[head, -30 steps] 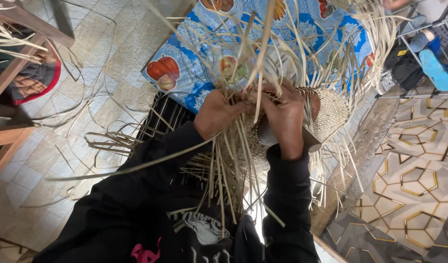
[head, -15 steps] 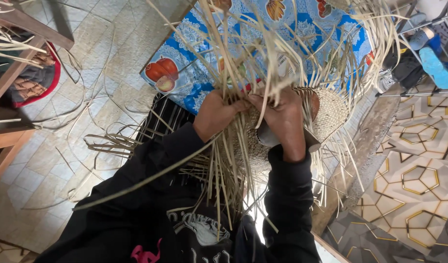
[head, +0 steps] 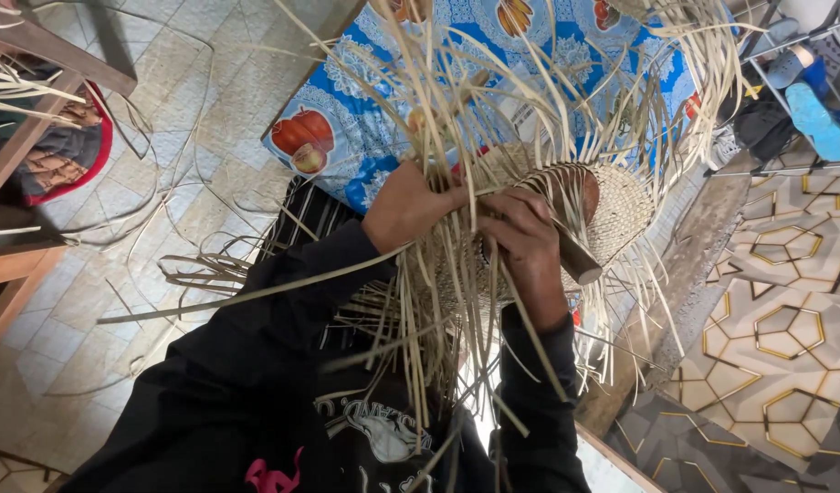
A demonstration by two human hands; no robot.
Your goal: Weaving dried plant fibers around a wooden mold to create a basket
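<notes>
Gripping loose straw strands [head: 456,110], left hand [head: 406,205] fingers clenched, right hand [head: 525,242] fingers grasping woven basket [head: 621,215].

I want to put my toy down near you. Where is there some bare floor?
The beige tiled floor between the wooden furniture and the blue fruit-print cloth is mostly bare, with a few thin strands. Around the left hand, right hand and woven straw piece it is crowded with loose straw.

I count one half-woven pale straw basket [head: 612,215], two bare hands, one blue fruit-printed cloth [head: 347,137], and one blue sandal [head: 817,119].
</notes>
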